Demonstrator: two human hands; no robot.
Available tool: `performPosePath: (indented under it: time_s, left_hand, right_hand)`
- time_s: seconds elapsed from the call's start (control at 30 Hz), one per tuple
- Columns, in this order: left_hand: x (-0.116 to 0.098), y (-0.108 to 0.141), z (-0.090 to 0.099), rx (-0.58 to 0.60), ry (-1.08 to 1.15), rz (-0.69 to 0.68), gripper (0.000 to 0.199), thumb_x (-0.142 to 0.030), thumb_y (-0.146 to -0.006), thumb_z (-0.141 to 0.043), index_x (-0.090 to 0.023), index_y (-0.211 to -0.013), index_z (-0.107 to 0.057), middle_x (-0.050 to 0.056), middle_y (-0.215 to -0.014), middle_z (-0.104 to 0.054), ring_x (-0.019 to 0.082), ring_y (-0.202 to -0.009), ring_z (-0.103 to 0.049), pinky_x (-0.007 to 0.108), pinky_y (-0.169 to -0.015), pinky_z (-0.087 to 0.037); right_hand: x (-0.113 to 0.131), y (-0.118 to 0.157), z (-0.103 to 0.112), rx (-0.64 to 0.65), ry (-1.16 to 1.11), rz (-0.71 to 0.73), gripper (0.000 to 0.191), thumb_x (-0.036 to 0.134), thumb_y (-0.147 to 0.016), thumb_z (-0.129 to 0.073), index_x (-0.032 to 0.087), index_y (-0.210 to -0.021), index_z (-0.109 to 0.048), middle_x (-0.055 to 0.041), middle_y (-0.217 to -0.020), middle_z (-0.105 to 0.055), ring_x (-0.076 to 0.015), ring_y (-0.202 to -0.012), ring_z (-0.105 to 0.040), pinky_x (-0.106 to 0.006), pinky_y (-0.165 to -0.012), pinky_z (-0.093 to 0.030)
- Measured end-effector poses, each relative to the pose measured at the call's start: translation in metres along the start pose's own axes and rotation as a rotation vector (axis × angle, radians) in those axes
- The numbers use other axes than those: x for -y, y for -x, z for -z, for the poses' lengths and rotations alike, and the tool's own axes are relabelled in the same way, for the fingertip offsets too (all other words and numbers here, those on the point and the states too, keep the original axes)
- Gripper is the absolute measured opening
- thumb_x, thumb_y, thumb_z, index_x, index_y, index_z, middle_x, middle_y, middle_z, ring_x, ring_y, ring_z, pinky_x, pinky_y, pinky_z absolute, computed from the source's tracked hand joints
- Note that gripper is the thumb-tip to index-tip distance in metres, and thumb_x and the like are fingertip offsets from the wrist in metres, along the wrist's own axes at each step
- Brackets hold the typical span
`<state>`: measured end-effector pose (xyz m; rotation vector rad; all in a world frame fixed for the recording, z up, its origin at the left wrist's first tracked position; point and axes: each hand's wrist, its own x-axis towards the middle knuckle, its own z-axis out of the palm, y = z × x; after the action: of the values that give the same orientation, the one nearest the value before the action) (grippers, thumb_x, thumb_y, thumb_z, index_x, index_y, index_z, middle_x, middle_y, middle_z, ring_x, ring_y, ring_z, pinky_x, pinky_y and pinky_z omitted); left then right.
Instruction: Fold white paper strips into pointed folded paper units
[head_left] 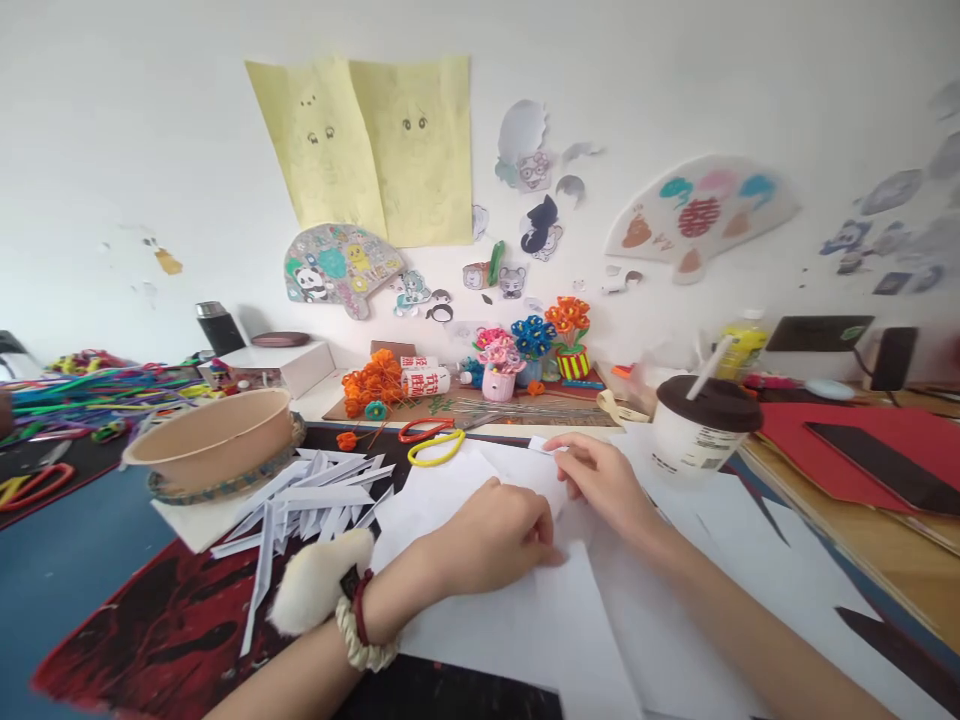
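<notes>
White paper sheets [480,630] lie spread over the dark mat. My left hand [499,535], with a scrunchie and a furry white band at the wrist, rests on the paper, its fingers curled inward and fingertips pressed to the sheet. Farther back and to the right, my right hand [596,475] pinches a small white paper piece [544,445] between thumb and fingers. Left of my hands sits a loose pile of folded white paper strips [322,500]. Yellow-handled scissors [436,448] and a red-handled pair [425,430] lie just behind the paper.
A beige bowl [210,430] stands at the left, near colourful pipe cleaners [135,385]. At the right are a lidded cup with a straw [701,425] and a phone [885,465] on a red folder [795,435]. Craft flowers [499,365] line the back.
</notes>
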<state>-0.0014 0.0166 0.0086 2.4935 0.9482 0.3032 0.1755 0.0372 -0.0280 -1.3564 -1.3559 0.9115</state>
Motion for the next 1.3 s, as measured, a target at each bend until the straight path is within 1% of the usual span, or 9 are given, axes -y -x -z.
performPosePath:
  time_s: [0.13, 0.23, 0.33, 0.43, 0.57, 0.7, 0.97, 1.17, 1.3]
  left_hand:
    - [0.017, 0.000, 0.013, -0.281, 0.229, 0.108, 0.029, -0.025, -0.085, -0.055, -0.018, -0.057, -0.047, -0.004, -0.054, -0.050, 0.011, -0.051, -0.043, 0.023, -0.050, -0.029]
    - [0.029, -0.002, 0.018, -0.474, 0.372, 0.182, 0.022, -0.027, -0.086, -0.050, -0.019, -0.067, -0.049, -0.004, -0.052, -0.053, 0.011, -0.049, -0.048, 0.021, -0.048, -0.033]
    - [0.035, -0.005, 0.016, -0.565, 0.429, 0.226, 0.013, -0.030, -0.089, -0.044, -0.019, -0.083, -0.049, -0.005, -0.051, -0.053, 0.013, -0.049, -0.056, 0.021, -0.048, -0.040]
    - [0.035, -0.007, 0.012, -0.572, 0.461, 0.237, 0.012, -0.030, -0.087, -0.045, -0.019, -0.083, -0.048, -0.004, -0.051, -0.056, 0.015, -0.052, -0.061, 0.022, -0.049, -0.044]
    - [0.032, -0.007, 0.009, -0.550, 0.394, 0.224, 0.015, -0.029, -0.076, -0.062, -0.018, -0.068, -0.054, 0.001, -0.064, -0.063, 0.016, -0.058, -0.059, 0.024, -0.051, -0.042]
    - [0.032, -0.006, 0.012, -0.614, 0.300, 0.181, 0.017, -0.029, -0.077, -0.064, -0.019, -0.091, -0.064, 0.003, -0.086, -0.069, 0.017, -0.072, -0.060, 0.025, -0.059, -0.044]
    - [0.031, -0.005, 0.005, -0.631, 0.056, 0.076, 0.009, -0.019, -0.084, -0.058, -0.018, -0.092, -0.062, -0.001, -0.074, -0.065, 0.012, -0.060, -0.056, 0.023, -0.057, -0.043]
    - [0.029, -0.003, -0.010, -0.792, -0.370, -0.049, 0.005, -0.022, -0.089, -0.056, -0.017, -0.090, -0.057, 0.003, -0.081, -0.067, 0.017, -0.067, -0.060, 0.028, -0.058, -0.044]
    - [0.032, -0.004, -0.011, -0.887, -0.504, -0.193, 0.008, -0.017, -0.093, -0.051, -0.017, -0.097, -0.058, 0.004, -0.083, -0.070, 0.019, -0.072, -0.065, 0.030, -0.065, -0.048]
  right_hand:
    - [0.008, 0.003, -0.002, 0.099, -0.244, -0.151, 0.031, 0.044, -0.081, -0.060, 0.017, -0.093, -0.069, -0.0028, -0.071, -0.064, -0.0168, -0.065, -0.061, -0.026, -0.059, -0.048]
    - [0.015, 0.006, 0.000, 0.166, -0.443, -0.249, 0.039, 0.052, -0.083, -0.058, 0.019, -0.102, -0.069, -0.0084, -0.089, -0.070, -0.0217, -0.083, -0.066, -0.028, -0.066, -0.052]
    - [0.014, 0.008, 0.001, 0.307, -0.494, -0.259, 0.043, 0.052, -0.080, -0.066, 0.022, -0.111, -0.064, -0.0097, -0.103, -0.070, -0.0215, -0.075, -0.068, -0.034, -0.063, -0.055]
    - [0.006, 0.008, 0.000, 0.343, -0.413, -0.208, 0.039, 0.044, -0.074, -0.076, 0.019, -0.102, -0.066, -0.0094, -0.095, -0.072, -0.0178, -0.067, -0.067, -0.032, -0.063, -0.055]
    - [0.000, 0.004, 0.000, 0.258, -0.327, -0.119, 0.032, 0.043, -0.073, -0.077, 0.013, -0.082, -0.069, -0.0072, -0.076, -0.071, -0.0169, -0.064, -0.066, -0.030, -0.063, -0.054]
    - [0.004, 0.004, 0.000, 0.315, -0.232, -0.111, 0.030, 0.040, -0.069, -0.078, 0.013, -0.071, -0.068, -0.0055, -0.067, -0.070, -0.0163, -0.057, -0.064, -0.031, -0.059, -0.052]
    - [0.009, 0.005, 0.001, 0.179, -0.142, -0.079, 0.031, 0.043, -0.072, -0.074, 0.016, -0.059, -0.065, 0.0002, -0.054, -0.062, -0.0133, -0.055, -0.058, -0.028, -0.061, -0.045]
    - [0.013, 0.009, -0.003, 0.243, -0.210, -0.088, 0.033, 0.048, -0.069, -0.078, 0.015, -0.070, -0.072, -0.0072, -0.076, -0.074, -0.0212, -0.078, -0.070, -0.034, -0.080, -0.051]
    - [0.014, 0.012, -0.008, 0.241, -0.344, -0.095, 0.037, 0.050, -0.068, -0.078, 0.015, -0.075, -0.074, -0.0086, -0.077, -0.075, -0.0229, -0.082, -0.072, -0.037, -0.085, -0.054]
